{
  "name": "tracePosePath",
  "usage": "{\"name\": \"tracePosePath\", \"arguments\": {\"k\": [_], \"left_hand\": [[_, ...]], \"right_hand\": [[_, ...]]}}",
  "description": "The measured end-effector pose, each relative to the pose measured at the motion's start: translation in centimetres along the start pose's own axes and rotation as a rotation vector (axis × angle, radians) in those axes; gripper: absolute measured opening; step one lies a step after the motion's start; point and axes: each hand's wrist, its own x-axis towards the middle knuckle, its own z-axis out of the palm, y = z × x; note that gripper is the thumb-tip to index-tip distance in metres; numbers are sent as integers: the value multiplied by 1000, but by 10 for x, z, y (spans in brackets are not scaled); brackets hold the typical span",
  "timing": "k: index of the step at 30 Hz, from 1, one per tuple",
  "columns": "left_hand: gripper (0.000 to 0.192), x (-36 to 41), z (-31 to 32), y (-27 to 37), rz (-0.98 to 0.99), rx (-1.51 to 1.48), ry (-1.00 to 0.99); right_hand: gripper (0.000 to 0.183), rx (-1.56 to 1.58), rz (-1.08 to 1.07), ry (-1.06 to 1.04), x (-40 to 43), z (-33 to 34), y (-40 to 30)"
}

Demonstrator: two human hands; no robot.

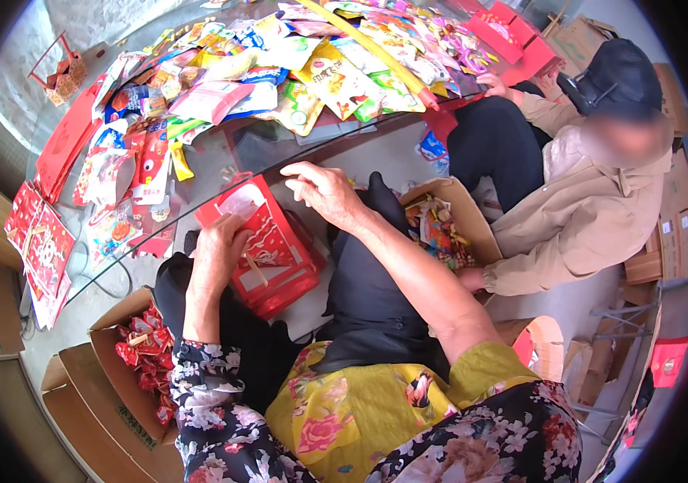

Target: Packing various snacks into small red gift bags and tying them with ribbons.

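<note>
A red printed gift box (271,241) with white areas leans between my knees, its upper end open. My left hand (217,250) grips the box at its left upper side, with the fingertips hidden behind the edge. A whitish see-through packet (244,202) shows in the box's mouth. A thin pale stick (257,270) lies against the box front. My right hand (327,192) hovers beyond the box's upper right, near the glass table edge, fingers loosely bent and apart, with nothing visible in it.
A glass table (199,190) bears heaped snack packets (295,72), a yellow pole (374,45) and flat red boxes (69,145). Cardboard cartons hold red-wrapped sweets (144,344) at left and mixed sweets (440,232) at right. A co-worker (585,205) in a beige jacket sits at right.
</note>
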Motion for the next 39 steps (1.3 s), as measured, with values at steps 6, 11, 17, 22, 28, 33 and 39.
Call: {"name": "tracePosePath", "arguments": {"k": [6,11,17,22,28,33,39], "left_hand": [[15,2,4,-3,-59,2,-45],[16,3,7,-1,0,7,-4],[16,-1,10,-1,-12,27,-28],[16,0,8,0,-10,17,-42],[16,1,4,4,-13,-2,-53],[16,1,1,7,-44,-1,-59],[16,3,-3,7,-36,-16,-70]], "right_hand": [[18,-86,-1,-73,-1,1,4],[30,-407,138,-499,-9,2,10],[32,-441,230,-609,-14,5,16],[26,-436,221,-596,-13,7,15],[26,-447,223,-610,-13,9,16],[29,-437,238,-631,-10,12,16],[24,-407,209,-614,-7,17,14]]}}
